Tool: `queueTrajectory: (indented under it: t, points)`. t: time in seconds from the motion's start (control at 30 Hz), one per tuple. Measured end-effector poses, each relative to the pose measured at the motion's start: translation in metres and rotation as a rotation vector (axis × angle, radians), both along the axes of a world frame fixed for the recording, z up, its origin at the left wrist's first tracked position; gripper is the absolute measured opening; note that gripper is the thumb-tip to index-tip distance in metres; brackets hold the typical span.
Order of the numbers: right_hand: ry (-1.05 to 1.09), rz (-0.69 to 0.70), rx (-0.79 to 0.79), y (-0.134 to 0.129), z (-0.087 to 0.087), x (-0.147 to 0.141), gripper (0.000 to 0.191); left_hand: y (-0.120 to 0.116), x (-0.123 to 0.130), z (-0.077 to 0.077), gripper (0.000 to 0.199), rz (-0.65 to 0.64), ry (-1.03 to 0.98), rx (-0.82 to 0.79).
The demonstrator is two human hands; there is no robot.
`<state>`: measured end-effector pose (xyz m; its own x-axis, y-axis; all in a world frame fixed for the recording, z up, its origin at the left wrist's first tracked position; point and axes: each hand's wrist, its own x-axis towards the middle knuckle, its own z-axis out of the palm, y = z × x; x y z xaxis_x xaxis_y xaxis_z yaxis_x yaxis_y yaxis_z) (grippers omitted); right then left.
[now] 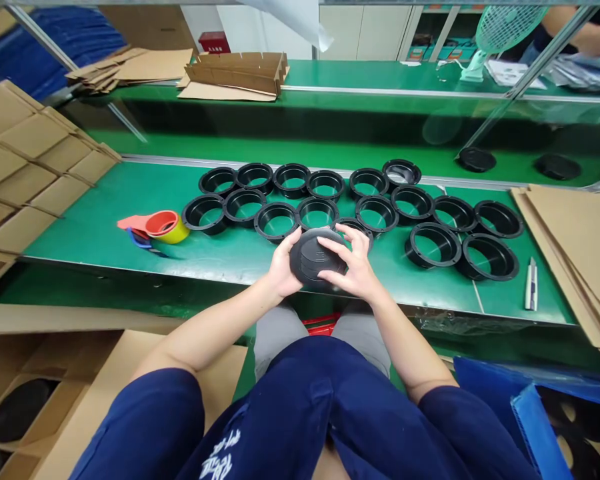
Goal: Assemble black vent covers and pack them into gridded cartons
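Note:
Between both hands, just over the front edge of the green workbench, is a round black disc-shaped part [314, 260] with curved lines on its face. My left hand [286, 263] grips its left rim, thumb on the upper edge. The fingers of my right hand [354, 261] curl over its right side and face. Behind it stand several black plastic rings [276, 221] in loose rows, their open middles showing the green bench. One ring [356, 228] is partly hidden by my right hand.
At the left lies a tape dispenser [167, 225]; a utility knife [531, 285] lies at the right beside cardboard sheets [575, 247]. A divided carton [65, 380] stands low left, a blue box [540, 427] low right. Black discs [476, 159] rest on the belt behind. A green fan [505, 33] and another person's hand [597, 39] are farther back.

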<state>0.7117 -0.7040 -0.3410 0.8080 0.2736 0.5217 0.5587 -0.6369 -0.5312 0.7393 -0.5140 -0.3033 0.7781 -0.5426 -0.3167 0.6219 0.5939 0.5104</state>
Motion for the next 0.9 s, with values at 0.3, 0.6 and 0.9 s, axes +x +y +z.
queueTrajectory:
  t: [0.3,0.6,0.9]
  points:
    - [-0.048,-0.082,-0.027,-0.002,-0.006,-0.001,0.042,-0.002,0.003,-0.003,0.051,-0.037,0.063,0.031]
    - [0.103,-0.016,0.132,0.003,0.001,0.005,0.066,0.001,0.002,-0.005,0.051,-0.145,0.185,0.065]
    - [0.195,0.028,0.24,0.004,0.016,-0.003,0.067,0.003,0.0,-0.002,0.059,-0.147,0.185,0.075]
